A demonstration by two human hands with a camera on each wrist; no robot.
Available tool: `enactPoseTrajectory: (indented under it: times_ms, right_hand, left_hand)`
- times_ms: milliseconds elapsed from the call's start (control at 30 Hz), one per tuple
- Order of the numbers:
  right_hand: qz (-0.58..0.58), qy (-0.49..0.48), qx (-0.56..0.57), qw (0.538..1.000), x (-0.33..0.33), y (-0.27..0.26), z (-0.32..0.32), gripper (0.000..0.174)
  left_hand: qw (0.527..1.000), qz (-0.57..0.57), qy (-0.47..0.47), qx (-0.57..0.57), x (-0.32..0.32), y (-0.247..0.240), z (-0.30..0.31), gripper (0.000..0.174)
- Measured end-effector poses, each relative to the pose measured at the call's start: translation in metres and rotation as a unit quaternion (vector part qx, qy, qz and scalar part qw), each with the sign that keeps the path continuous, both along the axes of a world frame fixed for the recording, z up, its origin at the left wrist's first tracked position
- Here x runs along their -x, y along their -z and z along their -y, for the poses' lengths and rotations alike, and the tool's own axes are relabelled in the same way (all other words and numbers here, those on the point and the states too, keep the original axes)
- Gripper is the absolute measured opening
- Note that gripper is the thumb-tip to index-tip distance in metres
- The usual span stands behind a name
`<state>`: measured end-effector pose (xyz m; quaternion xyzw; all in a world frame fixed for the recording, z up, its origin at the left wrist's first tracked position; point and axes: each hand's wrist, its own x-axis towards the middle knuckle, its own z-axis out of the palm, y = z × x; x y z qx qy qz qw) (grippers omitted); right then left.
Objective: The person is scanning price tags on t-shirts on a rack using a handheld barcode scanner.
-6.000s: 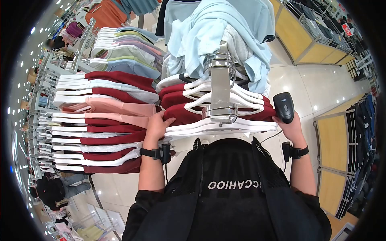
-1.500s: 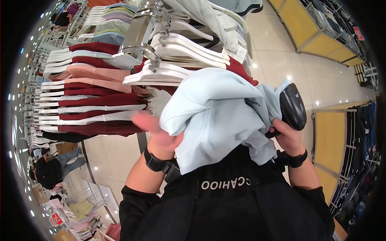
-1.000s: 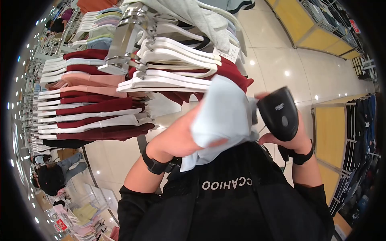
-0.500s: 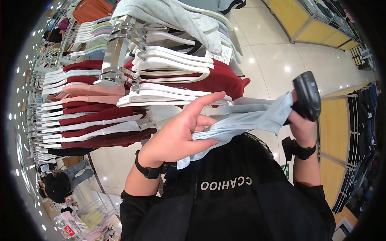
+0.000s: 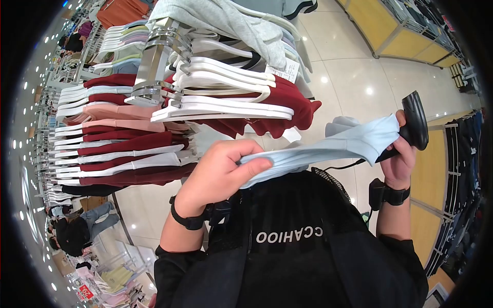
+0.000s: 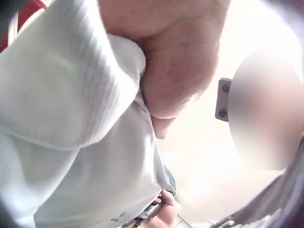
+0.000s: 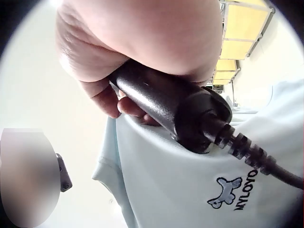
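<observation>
A light blue shirt (image 5: 328, 150) is stretched sideways between both hands in front of the chest. My left hand (image 5: 221, 172) grips one end of it, the thumb lying on top of the gathered fabric. At the other end my right hand (image 5: 398, 165) holds a black barcode scanner (image 5: 415, 120) and has fingers at the shirt's edge. The right wrist view shows the palm wrapped round the scanner's handle (image 7: 152, 97), with a ribbed cord (image 7: 237, 145) leaving it. Below hangs the shirt front with an embroidered dog logo (image 7: 224, 192). Ribbed shirt fabric (image 6: 90, 95) fills much of the left wrist view.
Just beyond the hands stands a chrome rack arm (image 5: 154, 61) with white hangers (image 5: 226, 109) and dark red shirts (image 5: 292, 102). A grey garment (image 5: 231, 25) drapes over its top. More hung shirts (image 5: 123, 146) line the left. Yellow-panelled shelving (image 5: 426, 169) stands right.
From hangers on the rack, both hands have come to the light blue shirt, earlier draped over the rack. My left fingers have closed on it, and my right hand has moved outward, stretching it.
</observation>
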<state>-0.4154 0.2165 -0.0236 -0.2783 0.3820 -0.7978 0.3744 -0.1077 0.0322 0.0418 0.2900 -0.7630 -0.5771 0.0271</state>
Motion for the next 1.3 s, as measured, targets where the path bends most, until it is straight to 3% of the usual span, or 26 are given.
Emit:
enactPoseTrajectory:
  times_ms: [67, 133, 233, 367, 500, 567, 667, 800, 867, 1000, 1067, 1100, 1133, 1200, 1267, 1300]
  right_hand:
    - [0.003, -0.012, 0.001, 1.000, 0.003, 0.003, -0.001, 0.051]
    - [0.007, -0.024, 0.001, 1.000, 0.004, 0.004, -0.001, 0.054]
    - [0.011, -0.039, -0.055, 0.998, 0.003, 0.005, -0.001, 0.050]
    - [-0.107, 0.001, -0.258, 0.960, -0.007, 0.007, 0.001, 0.037]
    - [-0.167, -0.043, -0.226, 0.959, -0.035, -0.002, 0.014, 0.050]
    - [-0.245, -0.093, -0.169, 0.950, -0.046, 0.000, 0.019, 0.059]
    - [-0.422, -0.076, -0.068, 0.901, -0.073, -0.003, 0.042, 0.065]
    - [-0.437, -0.080, -0.150, 0.883, -0.083, 0.017, 0.062, 0.050]
    - [-0.424, -0.068, -0.128, 0.894, -0.078, 0.017, 0.063, 0.049]
    - [-0.460, -0.031, -0.193, 0.866, -0.063, 0.008, 0.058, 0.045]
    - [-0.470, -0.040, -0.206, 0.857, -0.056, 0.005, 0.053, 0.042]
    - [-0.479, -0.043, -0.225, 0.848, -0.053, 0.004, 0.050, 0.039]
    - [-0.478, -0.046, -0.222, 0.849, -0.053, 0.003, 0.046, 0.039]
    - [-0.486, -0.079, -0.164, 0.855, -0.055, 0.001, 0.038, 0.035]
    - [-0.502, -0.107, -0.131, 0.848, -0.059, -0.002, 0.035, 0.037]
    - [-0.442, -0.130, -0.149, 0.875, -0.064, -0.004, 0.033, 0.038]
  left_hand:
    - [0.999, 0.018, -0.023, -0.026, 0.000, 0.000, -0.001, 0.015]
    - [0.995, -0.079, -0.045, 0.027, -0.001, 0.005, -0.003, 0.014]
    - [0.988, -0.128, -0.089, -0.015, -0.003, 0.010, -0.004, 0.013]
    - [0.983, -0.143, -0.103, -0.044, -0.001, 0.009, -0.010, 0.012]
    - [0.976, -0.179, -0.085, -0.089, 0.007, 0.006, -0.019, 0.012]
    - [0.981, -0.172, -0.040, -0.081, 0.009, 0.005, -0.021, 0.012]
    - [0.984, -0.165, 0.006, -0.072, 0.013, 0.000, -0.026, 0.010]
    - [0.984, -0.161, 0.007, -0.080, 0.000, -0.006, -0.030, 0.010]
    - [0.987, -0.144, -0.023, -0.068, -0.014, -0.009, -0.031, 0.011]
    - [0.985, -0.135, -0.097, -0.048, -0.050, -0.008, -0.030, 0.015]
    - [0.978, -0.168, -0.122, 0.012, -0.067, 0.001, -0.028, 0.016]
    - [0.971, -0.138, -0.189, 0.038, -0.067, 0.002, -0.033, 0.016]
    - [0.971, -0.136, -0.192, 0.039, -0.070, 0.004, -0.032, 0.016]
    - [0.949, -0.070, -0.306, 0.036, -0.076, 0.012, -0.029, 0.014]
    - [0.944, -0.064, -0.317, 0.064, -0.081, 0.021, -0.022, 0.015]
    - [0.939, -0.032, -0.318, 0.128, -0.086, 0.026, -0.017, 0.016]
